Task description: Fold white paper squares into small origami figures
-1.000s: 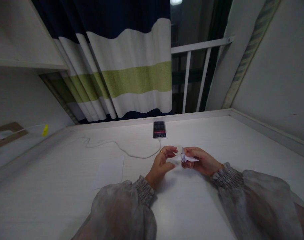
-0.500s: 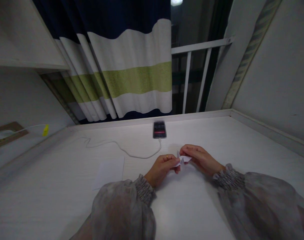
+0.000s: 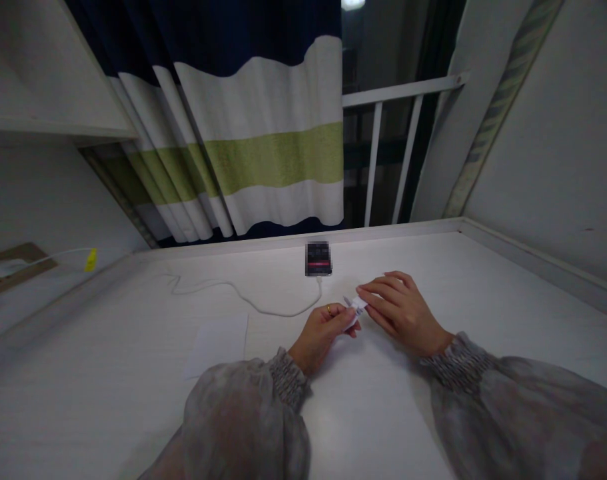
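Between my two hands is a small piece of folded white paper (image 3: 358, 306), with a thin point sticking up at its left side. My left hand (image 3: 322, 331), with a ring on one finger, pinches its lower left part between thumb and fingers. The fingertips of my right hand (image 3: 402, 312) close on the upper right end, the back of that hand turned up. Part of the paper is hidden by the fingers. Both hands are just above the white table (image 3: 373, 407).
A flat white sheet of paper (image 3: 218, 341) lies left of my left hand, partly under the sleeve. Beyond my hands a dark, blurred-out device (image 3: 318, 259) sits with a white cable (image 3: 278, 314) running left. A striped curtain (image 3: 278, 153) hangs behind the table's raised back edge.
My right hand has turned so its back shows more, with its fingers spread farther over the paper. The folded paper has tilted, its right end now higher. My left hand has barely moved.
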{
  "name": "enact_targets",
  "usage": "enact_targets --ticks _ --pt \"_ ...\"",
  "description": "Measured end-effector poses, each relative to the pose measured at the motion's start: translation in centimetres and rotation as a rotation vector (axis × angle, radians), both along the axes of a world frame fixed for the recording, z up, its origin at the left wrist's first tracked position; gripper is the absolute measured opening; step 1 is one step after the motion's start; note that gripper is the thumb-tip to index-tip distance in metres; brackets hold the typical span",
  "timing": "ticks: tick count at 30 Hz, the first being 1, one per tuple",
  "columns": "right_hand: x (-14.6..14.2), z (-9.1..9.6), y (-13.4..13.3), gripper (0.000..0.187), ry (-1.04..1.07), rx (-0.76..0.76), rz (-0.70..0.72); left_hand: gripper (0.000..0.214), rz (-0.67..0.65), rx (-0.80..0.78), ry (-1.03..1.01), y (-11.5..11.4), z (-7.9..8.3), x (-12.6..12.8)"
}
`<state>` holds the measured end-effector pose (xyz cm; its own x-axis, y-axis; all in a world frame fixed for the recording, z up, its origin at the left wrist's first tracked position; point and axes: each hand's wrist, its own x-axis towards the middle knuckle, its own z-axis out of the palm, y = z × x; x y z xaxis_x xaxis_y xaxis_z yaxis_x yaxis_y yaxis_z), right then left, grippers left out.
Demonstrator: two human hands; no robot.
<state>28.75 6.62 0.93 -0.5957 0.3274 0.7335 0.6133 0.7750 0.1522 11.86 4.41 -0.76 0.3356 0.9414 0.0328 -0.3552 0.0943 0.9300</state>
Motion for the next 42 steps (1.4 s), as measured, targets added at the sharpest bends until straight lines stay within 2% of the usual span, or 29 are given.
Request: enact_targets --ticks 7,13,15,19,28,42 --pt "-0.3 0.3 -0.4 0.021 -0.008 0.031 0.023 0.028 -0.045 0.017 0.038 0.0 0.0 -0.1" --pt "-0.3 0.2 -0.4 0.021 -0.02 0.006 0.037 0.027 0.078 -0.005 -0.108 0.0 0.1 0.3" --pt "-0.3 0.1 -0.4 0.022 -0.037 0.006 0.041 0.03 0.071 -0.017 -0.147 0.0 0.2 0.3" --pt "-0.5 -0.2 -0.2 0.021 -0.099 0.015 0.032 0.031 0.025 -0.036 -0.109 -0.2 0.3 0.3" --pt "-0.9 -0.2 -0.4 0.02 -0.227 0.054 -0.022 0.028 0.055 -0.099 -0.068 0.0 0.1 0.3" --pt "-1.1 0.0 -0.5 0.022 -0.233 0.105 -0.041 0.024 0.034 -0.143 -0.082 0.2 -0.2 0.1"
